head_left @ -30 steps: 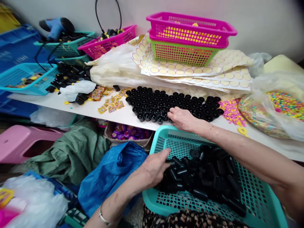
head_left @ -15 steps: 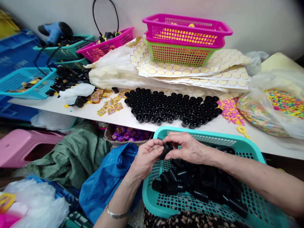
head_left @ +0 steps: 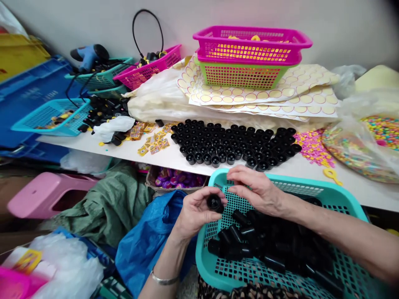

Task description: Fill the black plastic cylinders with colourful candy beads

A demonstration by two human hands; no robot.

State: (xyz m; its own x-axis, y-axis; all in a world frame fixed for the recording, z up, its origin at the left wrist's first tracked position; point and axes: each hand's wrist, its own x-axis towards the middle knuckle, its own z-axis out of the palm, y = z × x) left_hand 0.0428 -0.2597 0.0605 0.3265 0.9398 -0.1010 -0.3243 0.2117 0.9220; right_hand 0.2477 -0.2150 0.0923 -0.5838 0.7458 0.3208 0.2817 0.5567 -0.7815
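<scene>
My left hand [head_left: 195,211] is closed around a round black plastic cup-like cap [head_left: 214,202], its hollow end turned up toward me. To its right my right hand [head_left: 258,189] hovers over the basket rim, apart from the cap. Its fingers and thumb are parted, with nothing visible between them. Below both hands is a turquoise basket [head_left: 204,265] holding many loose black plastic tubes [head_left: 274,261]. Similar black caps [head_left: 230,157] stand upright in packed rows on the white table beyond.
Pink bits [head_left: 313,145] and a clear bag of coloured beads [head_left: 346,149] lie at the right. Small yellow packets [head_left: 154,143] lie left of the rows. Stacked pink and green baskets [head_left: 243,74] stand behind on printed sheets [head_left: 264,104]. A pink stool [head_left: 46,193] is low left.
My right hand has come off the black cap and its fingers have parted. My left hand keeps the cap, now with the hollow end facing up. The view has shifted slightly left.
</scene>
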